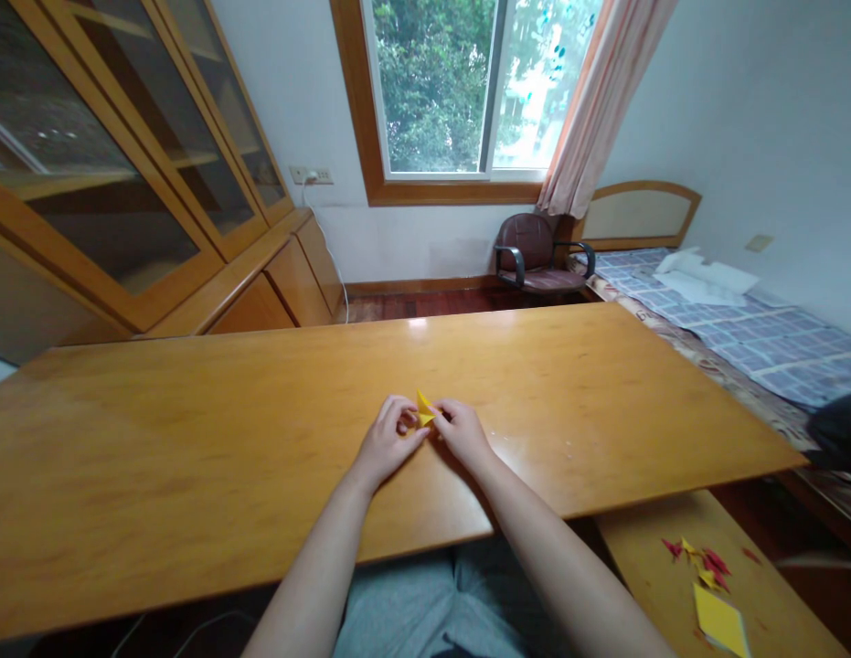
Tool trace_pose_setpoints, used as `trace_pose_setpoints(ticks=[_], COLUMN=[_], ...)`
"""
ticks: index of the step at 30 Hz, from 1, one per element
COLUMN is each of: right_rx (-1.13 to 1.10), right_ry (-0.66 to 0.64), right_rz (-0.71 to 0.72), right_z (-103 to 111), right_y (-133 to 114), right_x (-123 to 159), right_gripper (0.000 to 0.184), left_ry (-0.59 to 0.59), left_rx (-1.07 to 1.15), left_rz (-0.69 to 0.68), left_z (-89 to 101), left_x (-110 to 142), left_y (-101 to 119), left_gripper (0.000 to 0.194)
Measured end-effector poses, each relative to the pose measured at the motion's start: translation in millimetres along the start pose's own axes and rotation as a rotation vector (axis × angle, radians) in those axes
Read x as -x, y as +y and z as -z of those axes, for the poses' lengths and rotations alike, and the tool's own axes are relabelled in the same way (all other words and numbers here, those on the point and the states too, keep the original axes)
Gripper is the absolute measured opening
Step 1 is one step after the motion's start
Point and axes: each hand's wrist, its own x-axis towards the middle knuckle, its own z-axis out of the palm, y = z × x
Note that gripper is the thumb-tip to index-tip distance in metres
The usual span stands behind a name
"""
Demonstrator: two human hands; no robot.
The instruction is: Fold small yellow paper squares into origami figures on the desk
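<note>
Left hand (389, 439), right hand (464, 433): fingers pinching yellow paper (425, 411) between fingertips, above bench (226, 439). Light grip spares creases; support folds near fingertips.

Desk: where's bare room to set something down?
Bare: desk left of the left hand; beyond both hands to the far edge; right of the right hand, bar tiny specks. Crowded: between hands, around yellow folded paper; lower surface beside folded pieces.

Polished wooden table (260, 429), faintly glossy.
</note>
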Motion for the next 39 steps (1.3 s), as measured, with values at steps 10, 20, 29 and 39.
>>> trace_pose_setpoints(ticks=[10,20,29,39], right_rx=[0.063,0.138,0.128,0.09], right_ry=[-0.009,-0.087,-0.127,-0.153], right_rz=[0.035,0.088,0.092,0.089], right_z=[-1,1,0,1], right_y=[-2,-8,-6,-8], right_x=[0,2,4,5], right_gripper=[0.021,0.025,0.02,0.018], left_ry=[0.141,0.091,0.066,0.121], left_rx=[0.084,0.139,0.107,0.335], left_rz=[0.153,0.217,0.257,0.36], left_z=[-2.5,-0.2,6.8,8.9], left_x=[0,-3,-6,-7], left_y=[-11,-14,-6,-13], left_gripper=[0.029,0.032,0.03,0.032])
